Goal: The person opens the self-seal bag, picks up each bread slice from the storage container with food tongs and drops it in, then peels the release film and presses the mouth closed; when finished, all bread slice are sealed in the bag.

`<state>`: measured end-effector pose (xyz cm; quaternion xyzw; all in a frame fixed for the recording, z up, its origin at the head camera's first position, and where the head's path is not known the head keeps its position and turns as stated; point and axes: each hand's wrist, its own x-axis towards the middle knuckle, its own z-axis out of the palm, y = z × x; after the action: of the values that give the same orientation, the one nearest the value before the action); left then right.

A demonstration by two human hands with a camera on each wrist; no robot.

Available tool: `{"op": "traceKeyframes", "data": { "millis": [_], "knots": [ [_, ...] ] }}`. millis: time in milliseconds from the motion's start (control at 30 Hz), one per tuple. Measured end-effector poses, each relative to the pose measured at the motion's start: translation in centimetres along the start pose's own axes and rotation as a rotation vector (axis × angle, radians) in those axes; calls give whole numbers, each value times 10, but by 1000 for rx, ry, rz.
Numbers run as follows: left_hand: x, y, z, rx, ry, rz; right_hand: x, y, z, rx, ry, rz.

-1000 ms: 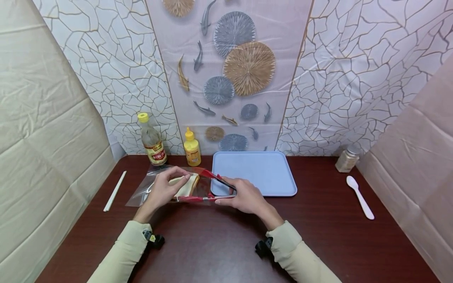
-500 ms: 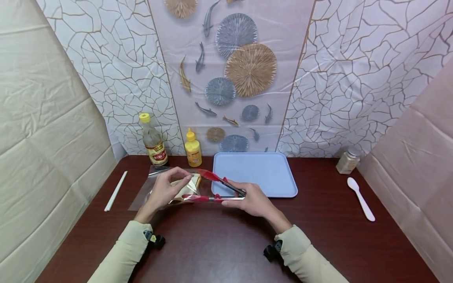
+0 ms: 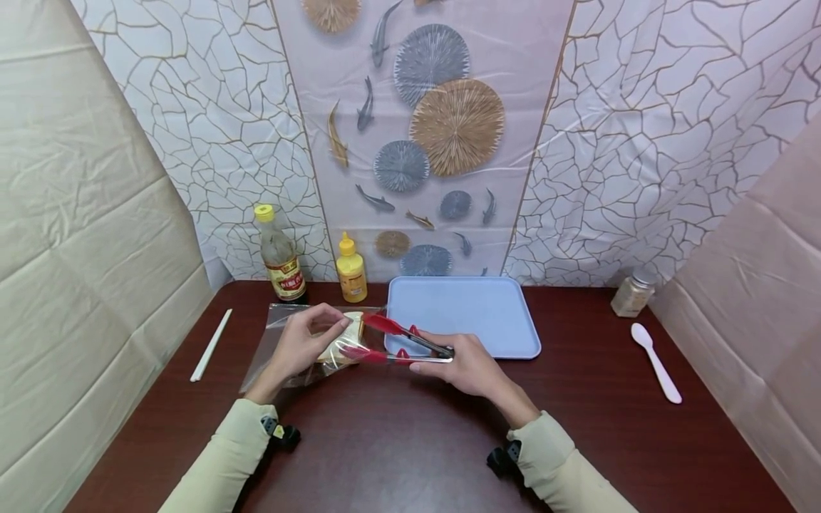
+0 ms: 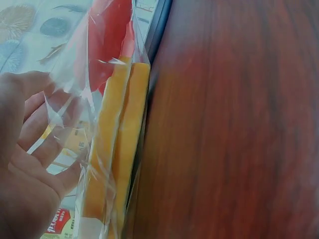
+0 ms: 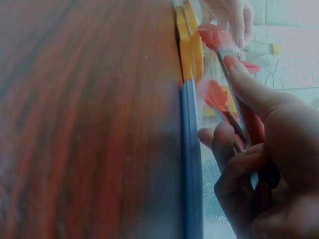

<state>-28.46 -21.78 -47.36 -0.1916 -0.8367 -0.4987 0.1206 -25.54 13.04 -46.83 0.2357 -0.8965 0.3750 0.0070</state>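
Note:
My left hand (image 3: 303, 343) pinches the upper film of a clear plastic bag (image 3: 261, 356) between thumb and fingertips. Inside the bag lie two stacked slices of bread (image 4: 107, 149), with their brown crusts showing in the left wrist view; the hand hides part of them from above. My right hand (image 3: 473, 365) grips a pair of tongs (image 3: 420, 339) with red tips and metal arms. The tongs are spread apart and point left, their tips overlapping the bag's mouth and the bread's right edge in the head view. Nothing sits between the tips.
Behind the right hand lies a light blue tray (image 3: 462, 313). A sauce bottle (image 3: 282, 263) and a yellow squeeze bottle (image 3: 350, 274) stand at the back left. Chopsticks (image 3: 212, 345) lie at left; a white spoon (image 3: 656, 362) and a seasoning jar (image 3: 633, 293) are at right.
My right hand has drawn the tongs to the right, so their tips have slid back from over the bread toward the bag's mouth. The left hand keeps its pinch on the bag.

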Motion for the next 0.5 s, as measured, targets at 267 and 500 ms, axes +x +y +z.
{"op": "traceKeyframes", "data": {
  "millis": [267, 500],
  "knots": [
    [-1, 2, 0, 16, 0, -2, 2, 1, 4, 157, -51, 46],
    [-1, 2, 1, 36, 16, 26, 1, -1, 5, 219, -61, 131]
  ]
}}
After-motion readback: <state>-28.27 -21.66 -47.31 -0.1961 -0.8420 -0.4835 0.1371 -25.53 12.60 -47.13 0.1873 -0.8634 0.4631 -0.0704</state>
